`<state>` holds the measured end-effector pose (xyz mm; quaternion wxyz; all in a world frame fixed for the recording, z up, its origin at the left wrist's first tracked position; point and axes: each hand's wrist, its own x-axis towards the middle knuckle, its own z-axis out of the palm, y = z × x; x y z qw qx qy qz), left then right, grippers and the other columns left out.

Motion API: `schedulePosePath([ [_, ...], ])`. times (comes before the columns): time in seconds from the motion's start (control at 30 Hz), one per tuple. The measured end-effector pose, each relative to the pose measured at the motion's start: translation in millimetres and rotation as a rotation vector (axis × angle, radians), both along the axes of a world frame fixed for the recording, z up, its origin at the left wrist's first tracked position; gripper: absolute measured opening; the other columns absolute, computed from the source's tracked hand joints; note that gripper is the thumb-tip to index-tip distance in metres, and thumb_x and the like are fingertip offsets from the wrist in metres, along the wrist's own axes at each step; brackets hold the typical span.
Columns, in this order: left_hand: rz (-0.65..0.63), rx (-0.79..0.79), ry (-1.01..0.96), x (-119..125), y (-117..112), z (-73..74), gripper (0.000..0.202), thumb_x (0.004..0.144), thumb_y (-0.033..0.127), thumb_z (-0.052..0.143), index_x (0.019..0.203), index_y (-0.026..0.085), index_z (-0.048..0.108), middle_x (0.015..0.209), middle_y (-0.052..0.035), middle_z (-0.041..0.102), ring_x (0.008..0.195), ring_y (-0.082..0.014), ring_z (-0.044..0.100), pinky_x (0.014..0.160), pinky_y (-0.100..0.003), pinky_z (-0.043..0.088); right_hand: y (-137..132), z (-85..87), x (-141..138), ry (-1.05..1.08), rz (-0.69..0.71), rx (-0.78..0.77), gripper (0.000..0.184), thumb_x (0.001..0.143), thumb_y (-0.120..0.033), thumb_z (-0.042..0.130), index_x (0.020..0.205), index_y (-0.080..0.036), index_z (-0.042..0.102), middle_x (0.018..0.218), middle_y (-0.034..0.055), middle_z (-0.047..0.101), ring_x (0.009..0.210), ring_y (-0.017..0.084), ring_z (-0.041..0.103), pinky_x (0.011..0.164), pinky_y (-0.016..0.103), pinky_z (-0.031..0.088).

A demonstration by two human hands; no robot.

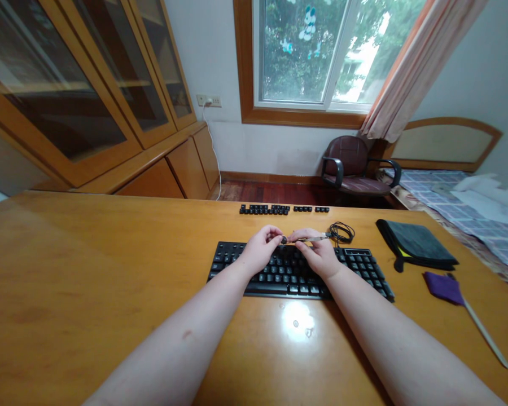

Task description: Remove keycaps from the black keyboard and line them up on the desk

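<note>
My left hand (261, 247) is closed, with a small black keycap (284, 240) pinched between thumb and fingertips. My right hand (319, 255) grips a slim, pale tool (315, 238) with a thin tip that points at the keycap. Whether the tip touches the keycap is too small to tell. Both hands hover above the upper part of a black keyboard (275, 288), and my wrists hide some of its keys. Behind the keyboard, several loose black keycaps (265, 210) are lined up in rows near the far edge of the desk.
A coiled black cable (342, 232) lies behind the keyboard's right side. To the right on the wooden desk (110, 282) are a folded dark cloth (419, 243) and a purple duster (444, 288) with a long pale handle. Beyond the desk stands an armchair (349, 163).
</note>
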<state>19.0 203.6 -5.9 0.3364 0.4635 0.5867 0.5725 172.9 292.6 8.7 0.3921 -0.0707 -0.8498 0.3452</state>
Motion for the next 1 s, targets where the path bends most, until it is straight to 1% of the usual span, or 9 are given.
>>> schedulePosePath([
  [0.13,0.046,0.023,0.007,0,1,-5.2,0.008,0.080,0.021,0.053,0.086,0.017,0.049,0.081,-0.0015,0.058,0.082,-0.0141,0.057,0.078,-0.029,0.044,0,0.1,-1,0.028,0.033,0.054,0.012,0.085,-0.025,0.052,0.088,-0.021,0.063,0.085,0.0041,0.067,0.085,0.018,0.061,0.092,0.039,0.043],
  [0.3,0.110,0.024,0.011,-4,3,-11.5,0.004,0.083,0.020,0.049,0.084,0.018,0.046,0.084,-0.0022,0.058,0.079,-0.0138,0.058,0.079,-0.031,0.044,-2,0.5,-2,-0.003,0.055,0.083,0.016,0.087,-0.024,0.048,0.079,-0.019,0.060,0.078,0.0041,0.064,0.080,0.017,0.060,0.084,0.036,0.046],
  [0.37,0.117,0.030,-0.006,-5,4,-11.3,0.003,0.083,0.019,0.049,0.084,0.018,0.046,0.086,-0.0024,0.058,0.079,-0.0135,0.058,0.079,-0.031,0.044,-2,-0.6,-2,-0.019,-0.018,0.080,0.017,0.088,-0.025,0.046,0.081,-0.020,0.060,0.079,0.0045,0.063,0.081,0.017,0.059,0.081,0.035,0.047],
  [0.47,0.077,0.036,-0.045,-3,3,-8.5,0.005,0.082,0.017,0.050,0.086,0.018,0.047,0.087,-0.0025,0.060,0.082,-0.0136,0.059,0.081,-0.031,0.044,0,-2.8,-4,-0.023,-0.187,0.056,0.020,0.090,-0.027,0.042,0.093,-0.020,0.062,0.082,0.0053,0.062,0.082,0.018,0.058,0.079,0.035,0.047],
  [0.53,0.036,0.038,-0.064,-1,2,-6.6,0.007,0.082,0.016,0.050,0.088,0.017,0.047,0.089,-0.0028,0.060,0.085,-0.0136,0.059,0.083,-0.031,0.044,3,-4.1,-5,-0.053,-0.230,0.065,0.023,0.091,-0.027,0.042,0.098,-0.021,0.063,0.085,0.0058,0.062,0.083,0.018,0.058,0.077,0.034,0.047],
  [0.7,-0.017,0.043,-0.048,1,-1,-2.5,0.016,0.081,0.015,0.050,0.096,0.017,0.049,0.092,-0.0045,0.060,0.092,-0.0156,0.058,0.087,-0.034,0.044,6,-6.5,-7,-0.197,-0.132,0.100,0.023,0.086,-0.029,0.052,0.105,-0.023,0.064,0.080,0.0038,0.060,0.074,0.015,0.057,0.070,0.029,0.048],
  [0.8,-0.028,0.007,-0.033,2,-2,-0.1,0.020,0.081,0.017,0.050,0.101,0.017,0.048,0.091,-0.0039,0.061,0.091,-0.0157,0.058,0.087,-0.034,0.044,7,-9.0,-8,-0.259,-0.077,0.112,0.024,0.084,-0.030,0.055,0.105,-0.023,0.065,0.082,0.0039,0.060,0.074,0.015,0.057,0.069,0.029,0.048],
  [0.9,-0.045,-0.025,-0.020,2,-3,-0.1,0.023,0.082,0.021,0.051,0.104,0.017,0.046,0.088,-0.0032,0.063,0.087,-0.0150,0.060,0.086,-0.034,0.044,9,-11.4,-9,-0.272,-0.077,0.109,0.020,0.082,-0.031,0.058,0.097,-0.023,0.067,0.085,0.0046,0.061,0.077,0.015,0.058,0.071,0.029,0.048],
  [1.0,-0.043,-0.011,-0.014,2,-1,-4.0,0.029,0.082,0.025,0.053,0.109,0.016,0.046,0.092,-0.0046,0.062,0.087,-0.0149,0.060,0.084,-0.033,0.045,10,-13.3,-10,-0.242,-0.108,0.089,0.018,0.080,-0.031,0.061,0.093,-0.023,0.068,0.087,0.0047,0.063,0.079,0.016,0.059,0.072,0.030,0.049],
])
